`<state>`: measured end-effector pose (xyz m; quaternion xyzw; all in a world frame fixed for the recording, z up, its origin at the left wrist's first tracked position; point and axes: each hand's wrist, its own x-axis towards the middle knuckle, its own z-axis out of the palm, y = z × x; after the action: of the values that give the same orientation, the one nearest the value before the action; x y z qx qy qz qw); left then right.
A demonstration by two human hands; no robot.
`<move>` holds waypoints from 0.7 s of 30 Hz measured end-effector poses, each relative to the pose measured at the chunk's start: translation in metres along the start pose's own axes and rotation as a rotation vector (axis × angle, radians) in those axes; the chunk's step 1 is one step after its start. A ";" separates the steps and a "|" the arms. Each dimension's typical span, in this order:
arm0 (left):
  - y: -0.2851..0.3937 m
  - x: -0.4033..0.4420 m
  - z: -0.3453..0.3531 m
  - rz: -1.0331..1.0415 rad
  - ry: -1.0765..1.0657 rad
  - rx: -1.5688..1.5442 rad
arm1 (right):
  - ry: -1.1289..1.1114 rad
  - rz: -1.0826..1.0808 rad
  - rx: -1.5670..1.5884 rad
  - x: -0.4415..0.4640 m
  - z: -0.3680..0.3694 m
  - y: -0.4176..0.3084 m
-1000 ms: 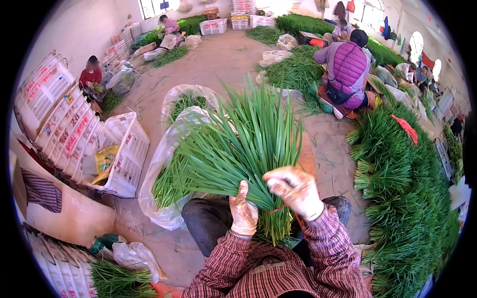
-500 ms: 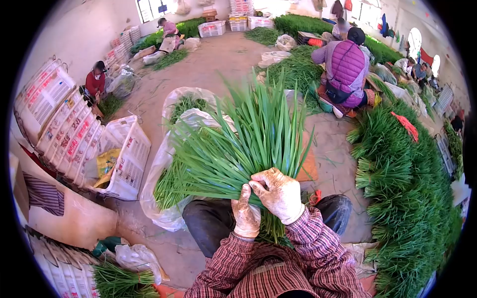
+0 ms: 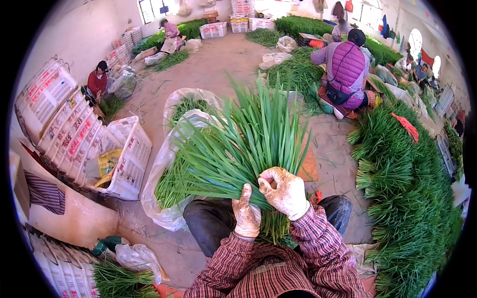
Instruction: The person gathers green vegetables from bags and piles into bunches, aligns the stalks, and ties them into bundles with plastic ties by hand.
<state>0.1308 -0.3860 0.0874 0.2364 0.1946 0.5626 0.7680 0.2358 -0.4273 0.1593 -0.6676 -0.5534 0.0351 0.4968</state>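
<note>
A thick bunch of garlic chives fans out in front of me, its long green leaves pointing away and its pale stems down toward my lap. My left hand, in a stained whitish glove, is wrapped round the left side of the bunch. On the right side my right hand, gloved likewise, is closed with its fingers curled against the leaves. Whatever it pinches is hidden; a thin reddish line shows on the stems just below it.
An open plastic bag of loose chives lies ahead on the left. Stacked white crates stand beyond it. Tied chive bundles are piled along my right. A person in a purple vest sits ahead; others work further off.
My right hand has shifted slightly right and up, its fingers curling more tightly. My left hand keeps its hold, and the leaves have swung a little.
</note>
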 end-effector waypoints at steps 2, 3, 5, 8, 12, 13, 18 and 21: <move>-0.002 0.002 -0.002 -0.009 -0.006 -0.016 | -0.018 0.012 -0.004 0.000 -0.001 0.000; -0.003 0.003 -0.003 -0.010 -0.006 -0.015 | 0.000 -0.018 0.007 0.000 -0.001 0.002; -0.004 0.006 -0.006 -0.024 0.021 -0.017 | 0.017 -0.045 0.018 -0.002 -0.001 0.006; -0.002 0.009 -0.006 -0.047 0.022 -0.074 | -0.004 -0.009 0.081 -0.005 0.001 0.016; -0.003 0.019 -0.015 -0.073 0.014 -0.147 | -0.149 0.424 0.688 -0.009 -0.001 0.030; -0.003 0.022 -0.020 -0.074 0.017 -0.147 | -0.153 0.513 0.883 -0.009 -0.002 0.033; 0.002 0.029 -0.023 -0.132 0.038 -0.261 | -0.060 0.536 1.200 -0.020 -0.002 0.061; -0.002 0.036 -0.033 -0.136 0.045 -0.281 | -0.013 0.469 1.425 -0.024 0.000 0.065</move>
<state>0.1245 -0.3469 0.0581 0.1001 0.1468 0.5361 0.8252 0.2722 -0.4390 0.1020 -0.2846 -0.2429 0.4937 0.7850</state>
